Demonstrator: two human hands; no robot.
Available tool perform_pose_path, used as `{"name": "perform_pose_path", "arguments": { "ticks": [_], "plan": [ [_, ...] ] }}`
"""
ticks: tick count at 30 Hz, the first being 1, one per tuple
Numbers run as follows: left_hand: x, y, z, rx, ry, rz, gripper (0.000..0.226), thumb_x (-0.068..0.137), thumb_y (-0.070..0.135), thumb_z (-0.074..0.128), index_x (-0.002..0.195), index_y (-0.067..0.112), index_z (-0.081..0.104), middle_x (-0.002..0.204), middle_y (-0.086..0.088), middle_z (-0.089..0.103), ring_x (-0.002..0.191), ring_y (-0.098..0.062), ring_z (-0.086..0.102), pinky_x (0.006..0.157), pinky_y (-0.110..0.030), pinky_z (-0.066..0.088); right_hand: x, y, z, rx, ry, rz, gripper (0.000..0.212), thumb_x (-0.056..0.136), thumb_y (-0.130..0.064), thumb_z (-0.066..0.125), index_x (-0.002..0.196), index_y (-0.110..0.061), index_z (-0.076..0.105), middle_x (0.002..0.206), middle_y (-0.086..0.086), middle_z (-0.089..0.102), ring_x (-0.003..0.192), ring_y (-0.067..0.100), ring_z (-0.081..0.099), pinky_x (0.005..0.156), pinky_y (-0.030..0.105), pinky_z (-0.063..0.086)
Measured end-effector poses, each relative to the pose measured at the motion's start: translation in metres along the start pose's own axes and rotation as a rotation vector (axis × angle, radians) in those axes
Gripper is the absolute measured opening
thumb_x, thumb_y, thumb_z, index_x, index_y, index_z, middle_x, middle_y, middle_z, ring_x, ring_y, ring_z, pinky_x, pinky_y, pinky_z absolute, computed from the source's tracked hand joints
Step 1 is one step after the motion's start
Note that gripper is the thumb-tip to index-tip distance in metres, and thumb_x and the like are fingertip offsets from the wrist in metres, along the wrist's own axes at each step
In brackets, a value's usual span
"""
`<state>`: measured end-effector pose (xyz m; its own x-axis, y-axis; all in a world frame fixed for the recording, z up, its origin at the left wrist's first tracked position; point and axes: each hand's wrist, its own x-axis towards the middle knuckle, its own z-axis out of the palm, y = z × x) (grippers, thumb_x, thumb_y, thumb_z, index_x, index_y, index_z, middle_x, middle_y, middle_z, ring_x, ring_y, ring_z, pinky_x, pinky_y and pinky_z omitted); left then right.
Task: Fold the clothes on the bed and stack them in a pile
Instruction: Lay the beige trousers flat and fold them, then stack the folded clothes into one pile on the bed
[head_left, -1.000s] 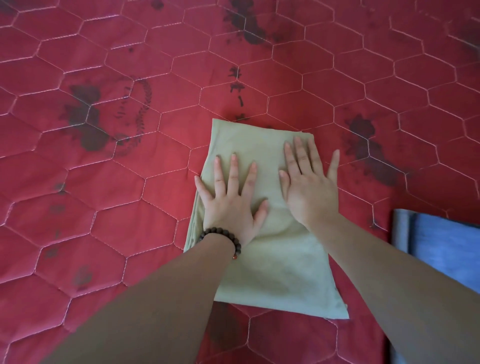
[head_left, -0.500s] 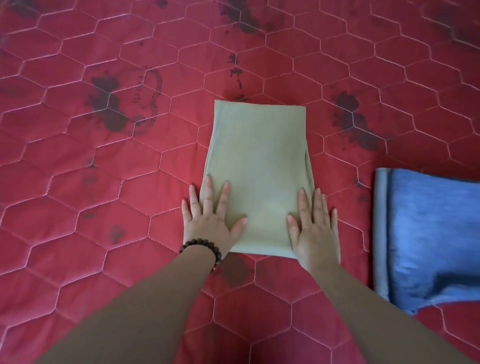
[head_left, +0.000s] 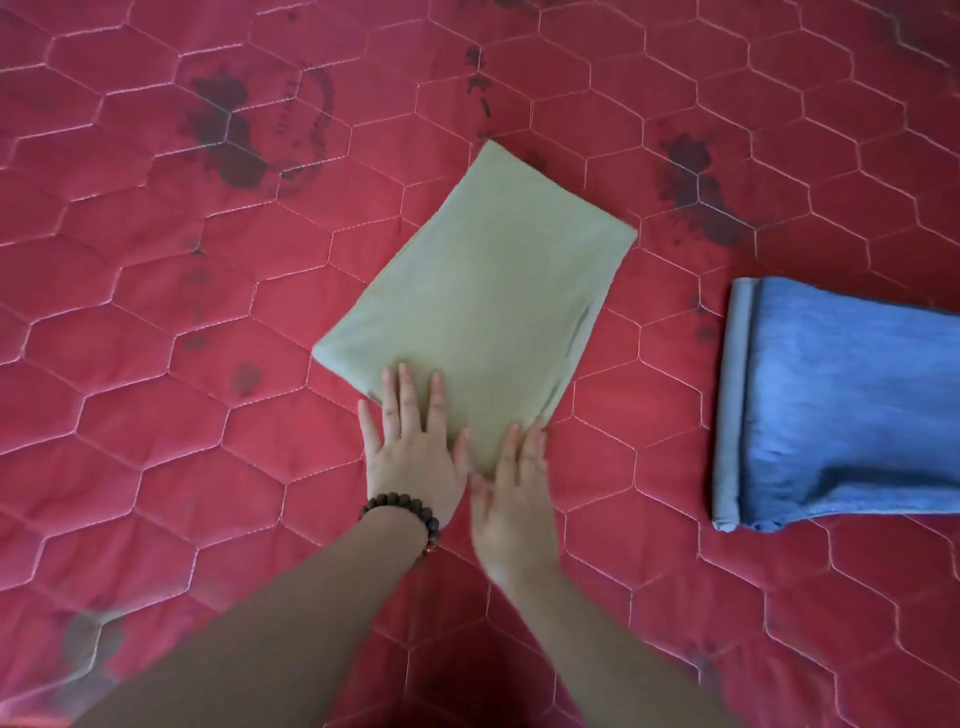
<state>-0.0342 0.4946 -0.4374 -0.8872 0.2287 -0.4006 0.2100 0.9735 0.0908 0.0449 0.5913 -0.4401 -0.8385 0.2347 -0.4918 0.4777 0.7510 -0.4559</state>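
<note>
Both hands, the left hand (head_left: 413, 457) and right hand (head_left: 511, 493), are pressing flat, fingers spread, on the near corner of the folded sage-green cloth rectangle (head_left: 483, 306) lying askew on the red quilted bed (head_left: 156, 415) (folded blue knit garment (head_left: 831, 400) well apart), risking a dragged, loosened fold.

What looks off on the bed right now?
The green cloth lies askew, turned diagonally against the blue cloth, which lies apart on the right. Both the left hand and the right hand press flat on its near corner. The bedspread has dark blotches.
</note>
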Motion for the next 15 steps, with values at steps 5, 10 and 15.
{"name": "perform_pose_path", "arguments": {
  "ticks": [5, 10, 15],
  "plan": [
    [-0.006, -0.052, -0.009, 0.009, 0.002, -0.032, 0.063, 0.100, 0.051, 0.016, 0.155, 0.026, -0.001, 0.161, -0.013, -0.017, 0.146, -0.028, -0.022, 0.119, -0.051, -0.005, -0.033, -0.049, 0.023, 0.043, -0.195, -0.267, 0.061, 0.101, -0.021, 0.035, 0.155, -0.014, 0.009, 0.162, 0.008, 0.009, 0.150, 0.018, 0.007, 0.122, 0.033, 0.013],
    [0.009, -0.080, -0.020, -0.121, -0.008, -0.072, 0.064, 0.098, 0.051, 0.027, 0.154, 0.035, 0.000, 0.157, -0.015, -0.026, 0.147, -0.034, -0.015, 0.121, -0.045, 0.000, 0.029, -0.049, -0.040, -0.015, 0.315, -0.358, 0.012, 0.089, -0.013, 0.051, 0.088, -0.010, 0.063, 0.085, 0.008, 0.061, 0.080, 0.029, 0.058, 0.072, 0.039, 0.048],
    [0.025, -0.072, -0.010, -0.266, -0.047, -0.133, 0.090, 0.084, 0.075, 0.038, 0.150, 0.042, -0.013, 0.148, -0.014, -0.043, 0.148, -0.032, -0.014, 0.121, -0.041, 0.000, 0.139, -0.012, -0.105, -0.435, 0.174, -0.234, 0.061, 0.097, -0.048, 0.045, 0.152, -0.028, 0.026, 0.160, 0.019, 0.007, 0.148, 0.035, 0.009, 0.120, 0.050, 0.007]
  ]
}}
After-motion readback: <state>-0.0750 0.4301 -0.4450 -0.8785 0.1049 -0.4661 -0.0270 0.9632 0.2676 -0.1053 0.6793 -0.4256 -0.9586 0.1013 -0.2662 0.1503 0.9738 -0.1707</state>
